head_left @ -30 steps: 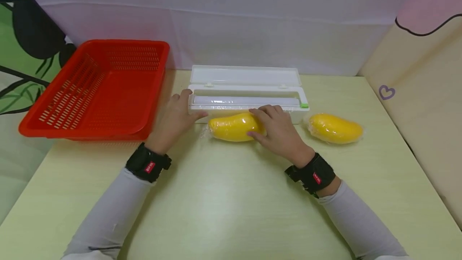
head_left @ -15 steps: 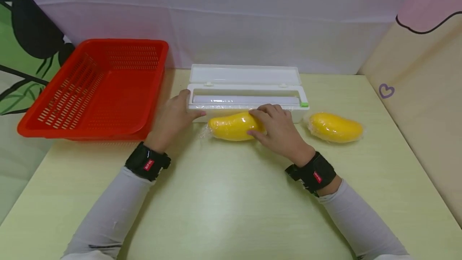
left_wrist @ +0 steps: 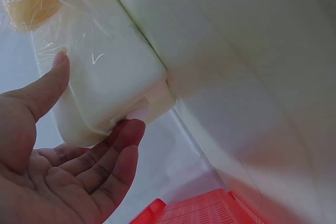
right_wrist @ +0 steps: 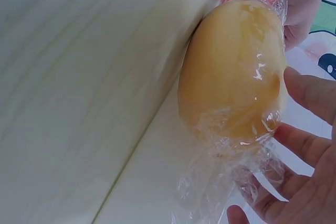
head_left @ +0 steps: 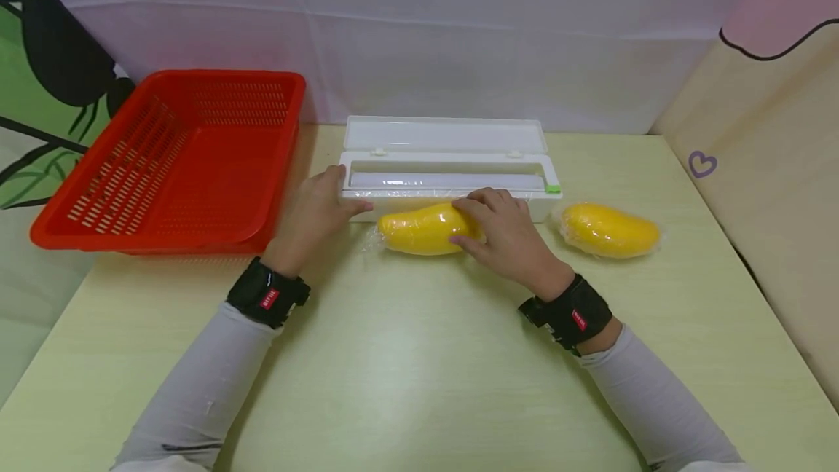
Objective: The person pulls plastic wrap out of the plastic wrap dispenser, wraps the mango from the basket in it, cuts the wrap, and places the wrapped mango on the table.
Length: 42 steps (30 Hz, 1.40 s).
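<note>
A yellow mango in clear plastic film lies on the table against the front of a white cling film dispenser. My right hand holds the mango's right end, thumb on the near side and fingers over the far side. Crumpled film hangs off the end by my fingers in the right wrist view. My left hand grips the dispenser's left end; in the left wrist view the thumb touches its front face and the fingertips meet its end. The dispenser's lid is raised, showing a film roll.
To the right lies a second film-wrapped mango. A red perforated basket stands at the left, beside my left forearm. A green slider sits at the dispenser's right end. Cloth hangs behind the table.
</note>
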Tool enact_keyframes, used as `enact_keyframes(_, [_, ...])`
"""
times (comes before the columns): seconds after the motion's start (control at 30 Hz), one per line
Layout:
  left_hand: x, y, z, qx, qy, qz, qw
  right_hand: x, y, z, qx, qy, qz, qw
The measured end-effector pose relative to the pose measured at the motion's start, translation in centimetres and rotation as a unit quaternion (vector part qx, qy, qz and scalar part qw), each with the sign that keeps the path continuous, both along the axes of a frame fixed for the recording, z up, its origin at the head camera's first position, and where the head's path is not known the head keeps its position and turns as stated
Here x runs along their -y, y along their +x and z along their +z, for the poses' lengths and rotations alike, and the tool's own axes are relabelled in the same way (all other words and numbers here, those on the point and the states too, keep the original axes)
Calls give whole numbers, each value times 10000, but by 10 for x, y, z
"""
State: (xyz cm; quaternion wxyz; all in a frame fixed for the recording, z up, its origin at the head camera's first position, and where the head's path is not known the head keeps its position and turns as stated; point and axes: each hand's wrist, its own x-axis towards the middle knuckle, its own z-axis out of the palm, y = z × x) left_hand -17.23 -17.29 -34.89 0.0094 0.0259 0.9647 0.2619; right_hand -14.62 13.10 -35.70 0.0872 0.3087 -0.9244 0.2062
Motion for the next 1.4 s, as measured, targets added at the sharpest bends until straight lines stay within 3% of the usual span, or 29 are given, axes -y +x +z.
enact_keyframes(0.5, [-2, 0, 3, 200, -62, 65, 9998, -2, 0, 1, 57, -83, 47, 9999])
enact_keyframes(0.8, [-2, 0, 2, 1, -125, 9, 9999, -13, -3, 15, -109, -168, 155, 9997])
enact_keyframes(0.93, [-1, 1, 2, -67, -145, -37, 9999, -29, -8, 29, -58, -233, -121, 9996])
enact_keyframes(1.2, [1, 1, 1, -80, -58, -83, 9999, -83, -24, 45, -41, -308, -1081, 9937])
enact_keyframes(1.4, [1, 1, 2, -69, -21, -77, 9999, -108, -32, 44, 31, -80, -1178, 9930])
